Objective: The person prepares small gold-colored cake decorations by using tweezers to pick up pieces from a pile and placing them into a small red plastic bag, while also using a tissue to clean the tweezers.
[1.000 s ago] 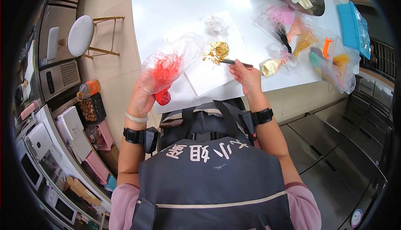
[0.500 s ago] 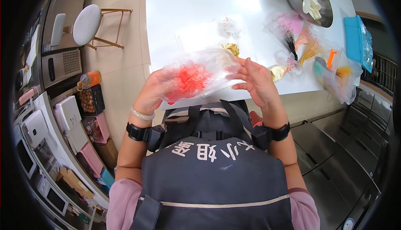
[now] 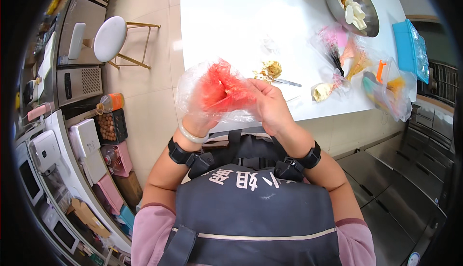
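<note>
Right hand [image 3: 272, 107] pinches bag [image 3: 219, 92] at desk's [image 3: 226, 20] near-left corner — left hand [image 3: 201, 122] half-hidden, grip unclear — likely opening it; next wants gentle spreading.

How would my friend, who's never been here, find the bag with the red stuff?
Start at the big white table and go to its near left corner. There, at the left hand and right hand, is a clear plastic bag. The other bags lie farther right; only this one is held up, showing bright red.

Clear bag [image 3: 187, 88], vivid red contents [image 3: 217, 91]
</note>
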{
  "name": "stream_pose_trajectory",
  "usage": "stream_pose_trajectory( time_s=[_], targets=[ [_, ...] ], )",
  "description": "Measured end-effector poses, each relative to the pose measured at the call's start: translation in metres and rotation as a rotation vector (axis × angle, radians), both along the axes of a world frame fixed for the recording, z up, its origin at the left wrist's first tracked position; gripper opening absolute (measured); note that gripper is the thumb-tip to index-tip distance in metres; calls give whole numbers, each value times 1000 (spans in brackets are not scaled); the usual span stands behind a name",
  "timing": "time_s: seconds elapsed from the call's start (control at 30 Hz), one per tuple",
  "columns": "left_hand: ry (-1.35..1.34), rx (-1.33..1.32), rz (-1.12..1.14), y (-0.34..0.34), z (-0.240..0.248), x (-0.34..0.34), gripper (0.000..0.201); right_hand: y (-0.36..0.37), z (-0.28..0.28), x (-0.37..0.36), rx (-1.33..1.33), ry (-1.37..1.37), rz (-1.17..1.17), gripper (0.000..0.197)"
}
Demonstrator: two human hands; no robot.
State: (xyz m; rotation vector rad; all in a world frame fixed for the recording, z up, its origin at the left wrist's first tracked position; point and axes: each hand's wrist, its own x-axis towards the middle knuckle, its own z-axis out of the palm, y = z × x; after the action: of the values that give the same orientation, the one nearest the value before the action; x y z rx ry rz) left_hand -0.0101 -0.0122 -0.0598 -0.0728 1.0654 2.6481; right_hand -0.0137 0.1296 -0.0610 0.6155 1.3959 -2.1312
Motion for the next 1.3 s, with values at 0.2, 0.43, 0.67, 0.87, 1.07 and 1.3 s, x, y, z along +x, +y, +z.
stream_pose_trajectory(
  time_s=[0.2, 0.43, 0.67, 0.87, 1.07, 1.3],
  targets=[
    [47, 265, 82, -23, -38, 7, 42, -17, -24, 14, 153, 225, 127, 25],
    [71, 224, 141, -50, -26, 13, 60, 92, -58, -9, 1022, 720, 350, 25],
    [60, -228, 22, -49, -21, 5, 58, 154, -99, -18, 1322, 955, 465, 22],
    [-11, -259, -16, -35, -27, 2, 58, 151, -110, -19, 1182, 929, 458, 14],
    [-24, -382, -85, -25, -39, -6, 64, 153, -104, -20, 1124, 962, 414, 12],
    [57, -566, -48, -4, -44, -20, 68, 134, -56, -14, 908, 796, 315, 17]
  ],
)
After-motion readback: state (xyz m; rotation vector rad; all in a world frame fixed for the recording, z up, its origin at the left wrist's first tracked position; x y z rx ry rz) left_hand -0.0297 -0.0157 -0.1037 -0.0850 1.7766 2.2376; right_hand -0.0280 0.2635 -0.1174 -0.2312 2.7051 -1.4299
